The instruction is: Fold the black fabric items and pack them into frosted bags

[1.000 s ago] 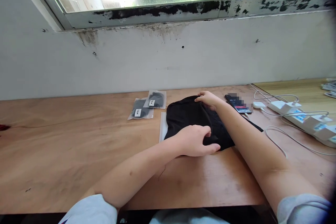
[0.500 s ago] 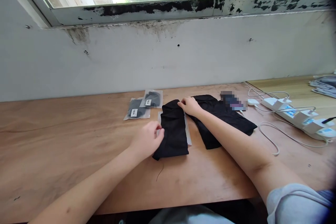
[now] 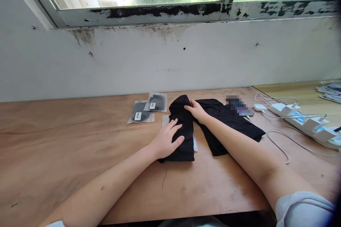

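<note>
A folded black garment lies in front of me, its far end raised off the table. My left hand rests flat on its left side with the fingers spread. At the far right corner my right hand pinches the cloth between thumb and fingers. Beneath the garment a pale plastic bag shows along the right edge and at the upper left. A second black garment is spread out to the right, partly covered by my right forearm.
Two clear bags with dark contents and white labels overlap at the back. A blurred-out phone-like object lies on the second garment's far edge. To the right are a white power strip and loose cables. A wall stands behind the wooden table.
My left hand has opened from a loose curl and moved right onto the folded garment. The garment's far end is lifted higher in my right hand.
</note>
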`<state>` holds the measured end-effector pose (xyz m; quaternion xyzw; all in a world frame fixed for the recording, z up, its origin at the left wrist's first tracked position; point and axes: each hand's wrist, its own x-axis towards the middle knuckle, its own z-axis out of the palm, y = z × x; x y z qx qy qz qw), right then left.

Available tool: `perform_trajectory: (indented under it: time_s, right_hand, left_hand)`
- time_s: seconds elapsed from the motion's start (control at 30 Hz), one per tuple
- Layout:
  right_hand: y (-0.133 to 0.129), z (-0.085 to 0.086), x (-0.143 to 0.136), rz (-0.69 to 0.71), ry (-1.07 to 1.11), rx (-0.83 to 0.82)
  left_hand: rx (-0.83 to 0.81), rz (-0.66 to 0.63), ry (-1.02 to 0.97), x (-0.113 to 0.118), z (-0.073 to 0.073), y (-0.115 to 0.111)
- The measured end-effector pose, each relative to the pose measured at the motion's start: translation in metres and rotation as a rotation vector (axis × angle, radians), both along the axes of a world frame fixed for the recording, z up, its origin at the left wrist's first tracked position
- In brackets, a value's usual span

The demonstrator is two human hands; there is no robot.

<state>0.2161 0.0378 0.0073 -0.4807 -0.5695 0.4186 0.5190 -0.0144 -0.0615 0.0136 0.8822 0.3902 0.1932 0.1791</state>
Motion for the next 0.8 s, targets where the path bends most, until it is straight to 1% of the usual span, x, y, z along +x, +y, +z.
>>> perform_trajectory:
  time_s: [0.07, 0.13, 0.2, 0.27, 0.37, 0.57, 0.7, 0.8]
  right_hand:
    - [-0.001, 0.005, -0.001, 0.018, 0.247, -0.103]
    - [-0.001, 0.009, -0.001, 0.022, 0.439, -0.206]
    - [0.0, 0.01, 0.002, 0.002, 0.584, -0.281]
    - [0.003, 0.008, 0.005, -0.057, 0.661, -0.322]
    - [0.01, 0.004, 0.011, -0.132, 0.682, -0.371]
    - [0.018, 0.0, 0.024, -0.142, 0.654, -0.509]
    - [0.019, -0.005, 0.027, -0.111, 0.57, -0.473]
    - [0.023, -0.006, 0.028, -0.154, 0.611, -0.434]
  left_hand:
    - [0.001, -0.021, -0.08, -0.005, 0.0, 0.004]
    - [-0.023, -0.025, -0.143, -0.008, -0.003, 0.011]
    - [-0.047, 0.003, -0.193, -0.008, -0.008, 0.018]
    - [-0.05, 0.051, -0.241, -0.006, -0.013, 0.024]
    - [-0.061, 0.077, -0.277, -0.006, -0.017, 0.029]
    - [-0.039, -0.008, -0.192, -0.006, -0.016, 0.024]
    - [0.01, -0.06, -0.131, -0.005, -0.013, 0.018]
    - [0.019, -0.083, -0.107, -0.005, -0.009, 0.016]
